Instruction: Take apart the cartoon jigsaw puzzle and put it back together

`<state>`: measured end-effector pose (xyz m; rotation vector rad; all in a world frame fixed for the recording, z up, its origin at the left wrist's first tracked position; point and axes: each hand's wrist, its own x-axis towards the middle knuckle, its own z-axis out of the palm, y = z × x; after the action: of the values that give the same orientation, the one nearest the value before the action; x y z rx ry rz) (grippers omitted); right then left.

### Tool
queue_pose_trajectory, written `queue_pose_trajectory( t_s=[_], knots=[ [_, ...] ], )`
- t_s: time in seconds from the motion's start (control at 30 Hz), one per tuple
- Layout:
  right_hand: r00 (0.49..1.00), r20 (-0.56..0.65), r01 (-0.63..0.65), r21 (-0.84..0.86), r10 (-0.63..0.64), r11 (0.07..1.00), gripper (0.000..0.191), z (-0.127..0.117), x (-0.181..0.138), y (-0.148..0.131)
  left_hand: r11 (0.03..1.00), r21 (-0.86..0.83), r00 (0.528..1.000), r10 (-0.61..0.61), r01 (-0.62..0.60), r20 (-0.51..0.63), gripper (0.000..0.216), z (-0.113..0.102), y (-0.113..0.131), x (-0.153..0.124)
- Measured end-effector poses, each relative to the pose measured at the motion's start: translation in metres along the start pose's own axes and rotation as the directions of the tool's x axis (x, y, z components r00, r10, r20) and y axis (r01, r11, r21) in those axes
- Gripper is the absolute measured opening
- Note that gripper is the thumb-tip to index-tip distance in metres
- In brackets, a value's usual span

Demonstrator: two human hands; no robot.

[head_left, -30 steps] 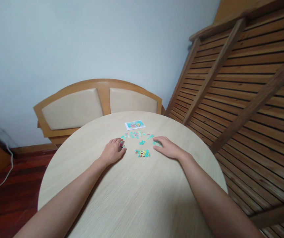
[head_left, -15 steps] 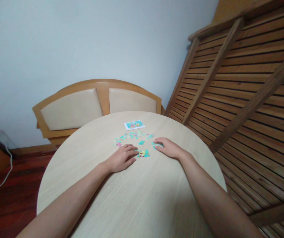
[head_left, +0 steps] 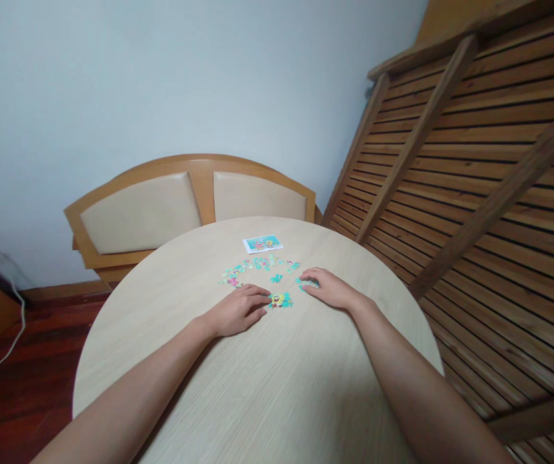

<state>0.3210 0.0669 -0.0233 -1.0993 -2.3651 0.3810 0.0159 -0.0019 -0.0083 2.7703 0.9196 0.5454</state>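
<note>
A joined patch of jigsaw puzzle (head_left: pixel 281 300), yellow and turquoise, lies flat on the round table. My left hand (head_left: pixel 242 310) rests at the patch's left edge, fingers stretched out and fingertips touching it or right beside it. To the right, my right hand (head_left: pixel 326 287) lies on the table with thumb and fingers apart, beside a few turquoise puzzle pieces (head_left: pixel 300 281). Its fingers partly hide those pieces. Between the hands and farther back is a small turquoise cluster (head_left: pixel 276 278). Several loose puzzle pieces (head_left: pixel 260 263) form an arc behind it, with pink pieces (head_left: pixel 233 281) at the left.
Behind the pieces lies a picture card (head_left: pixel 263 243) with cartoon figures on turquoise. The round wooden table (head_left: pixel 267 386) meets a cushioned headboard (head_left: pixel 142 212) at the back. Slatted wooden panels (head_left: pixel 480 193) lean at the right. A white cable (head_left: pixel 20 322) hangs at the left.
My left hand's fingers have shifted very slightly at the edge of the joined patch. My right hand and the loose pieces look the same.
</note>
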Motion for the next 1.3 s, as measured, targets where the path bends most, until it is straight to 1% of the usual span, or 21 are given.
queue_pose_trajectory(
  t_s=[0.33, 0.4, 0.47, 0.53, 0.57, 0.67, 0.8, 0.9, 1.0, 1.1, 1.3],
  knots=[
    [1.0, 0.007, -0.013, 0.006, 0.013, 1.0, 0.022, -0.001, 0.0, 0.0, 0.999, -0.037, 1.0, 0.014, -0.014, 0.003, 0.03, -0.001, 0.001, 0.0],
    [1.0, 0.009, -0.015, 0.005, 0.015, 1.0, 0.022, -0.001, -0.001, 0.0, 1.0, -0.02, 1.0, 0.012, -0.012, 0.0, 0.03, -0.003, -0.001, 0.0],
    [1.0, 0.012, -0.023, 0.013, 0.023, 1.0, 0.021, -0.002, -0.001, -0.001, 1.0, 0.017, 1.0, -0.008, 0.008, -0.025, 0.03, -0.004, -0.006, -0.001],
    [0.999, 0.016, -0.036, 0.024, 0.035, 0.999, 0.02, -0.004, -0.001, -0.002, 0.995, 0.066, 0.995, -0.067, 0.072, -0.079, 0.029, -0.007, -0.013, -0.003],
    [0.999, 0.017, -0.044, 0.026, 0.044, 0.999, 0.02, -0.005, -0.001, -0.002, 0.988, 0.089, 0.987, -0.113, 0.123, -0.112, 0.029, -0.008, -0.018, -0.004],
    [0.997, 0.016, -0.076, 0.011, 0.076, 0.997, 0.022, -0.008, -0.001, -0.002, 0.951, 0.13, 0.947, -0.253, 0.281, -0.2, 0.031, -0.009, -0.032, -0.01],
    [0.99, 0.015, -0.137, 0.014, 0.137, 0.99, 0.025, -0.013, -0.002, 0.0, 0.891, 0.168, 0.892, -0.375, 0.422, -0.251, 0.034, -0.006, -0.048, -0.015],
    [0.982, 0.006, -0.187, 0.045, 0.187, 0.981, 0.028, -0.014, -0.003, 0.003, 0.858, 0.182, 0.868, -0.433, 0.48, -0.244, 0.037, -0.002, -0.054, -0.016],
    [0.973, -0.006, -0.229, 0.075, 0.23, 0.971, 0.031, -0.014, -0.004, 0.007, 0.858, 0.172, 0.869, -0.448, 0.484, -0.21, 0.038, 0.001, -0.055, -0.016],
    [0.966, -0.016, -0.254, 0.102, 0.257, 0.962, 0.031, -0.013, -0.004, 0.011, 0.868, 0.167, 0.879, -0.437, 0.468, -0.19, 0.035, 0.003, -0.055, -0.016],
    [0.959, -0.033, -0.277, 0.117, 0.282, 0.954, 0.027, -0.015, -0.005, 0.015, 0.884, 0.171, 0.895, -0.403, 0.434, -0.192, 0.033, 0.007, -0.056, -0.017]
  ],
)
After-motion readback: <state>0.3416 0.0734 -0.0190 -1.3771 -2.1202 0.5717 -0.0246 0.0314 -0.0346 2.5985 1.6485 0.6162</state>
